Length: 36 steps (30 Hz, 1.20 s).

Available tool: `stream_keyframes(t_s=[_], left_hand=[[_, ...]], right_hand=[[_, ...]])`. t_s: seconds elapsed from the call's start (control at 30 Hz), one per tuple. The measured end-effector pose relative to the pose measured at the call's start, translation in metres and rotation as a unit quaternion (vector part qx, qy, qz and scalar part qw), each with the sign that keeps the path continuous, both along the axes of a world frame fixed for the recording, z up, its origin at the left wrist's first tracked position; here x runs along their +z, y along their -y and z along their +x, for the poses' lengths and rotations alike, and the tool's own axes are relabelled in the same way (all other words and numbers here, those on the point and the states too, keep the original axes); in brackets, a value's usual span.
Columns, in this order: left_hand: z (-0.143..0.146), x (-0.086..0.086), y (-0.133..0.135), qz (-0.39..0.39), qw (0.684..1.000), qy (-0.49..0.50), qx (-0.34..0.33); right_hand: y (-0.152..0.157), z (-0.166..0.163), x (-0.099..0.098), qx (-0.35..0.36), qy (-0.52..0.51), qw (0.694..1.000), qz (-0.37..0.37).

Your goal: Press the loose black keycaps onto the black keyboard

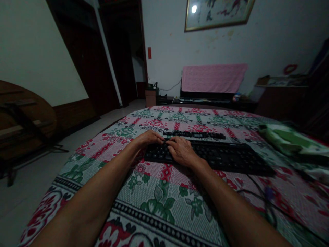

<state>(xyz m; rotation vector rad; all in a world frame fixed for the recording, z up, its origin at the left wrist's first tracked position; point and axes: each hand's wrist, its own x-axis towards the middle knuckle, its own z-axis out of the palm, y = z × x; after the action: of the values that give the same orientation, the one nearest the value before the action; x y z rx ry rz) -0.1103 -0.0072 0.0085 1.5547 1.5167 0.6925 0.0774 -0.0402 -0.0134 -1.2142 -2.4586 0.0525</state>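
Observation:
A black computer keyboard [231,157] lies on the patterned tablecloth, turned slightly so its right end is nearer to me. My left hand [150,137] is over its far left corner, fingers bent and pressed together at the tips. Beside it, my right hand [181,149] rests over the left part of the keys, its fingers curled and the fingertips close to the left ones. Whatever is between the fingertips is too small or hidden to make out. Just behind the keyboard runs a row of small black pieces [195,134] that look like loose keycaps.
The table wears a red, green and white floral cloth [159,206]. A dark cable [257,195] trails from the keyboard's near side. Green and white cloth or bag [285,140] lies at right. Beyond stands a low cabinet with a pink towel [213,79]; a folded round table [25,113] leans left.

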Motion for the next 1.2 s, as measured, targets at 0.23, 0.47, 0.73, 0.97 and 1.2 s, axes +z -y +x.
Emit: stream_keyframes(t_s=[0.23,0.47,0.73,0.97,1.2], left_hand=[[-0.0001,0.0011,0.0017,-0.004,1.0,0.012,-0.012],[-0.0006,0.0003,0.0001,0.001,1.0,-0.003,-0.011],[-0.0018,0.0018,0.0006,0.006,0.999,0.002,-0.032],[-0.0047,0.0025,-0.0048,0.051,0.997,-0.055,-0.027],[-0.0067,0.0016,-0.0076,0.138,0.964,-0.188,-0.127]], right_hand=[[0.0005,-0.0016,0.0018,-0.004,-0.005,1.0,-0.006],[0.0009,-0.0038,0.0041,-0.007,0.003,1.0,-0.016],[0.0021,-0.0046,0.0036,-0.005,0.018,1.0,-0.017],[0.0017,-0.0038,0.0032,-0.008,0.021,1.0,-0.022],[0.0022,-0.0032,0.0058,-0.004,0.026,0.999,-0.026]])
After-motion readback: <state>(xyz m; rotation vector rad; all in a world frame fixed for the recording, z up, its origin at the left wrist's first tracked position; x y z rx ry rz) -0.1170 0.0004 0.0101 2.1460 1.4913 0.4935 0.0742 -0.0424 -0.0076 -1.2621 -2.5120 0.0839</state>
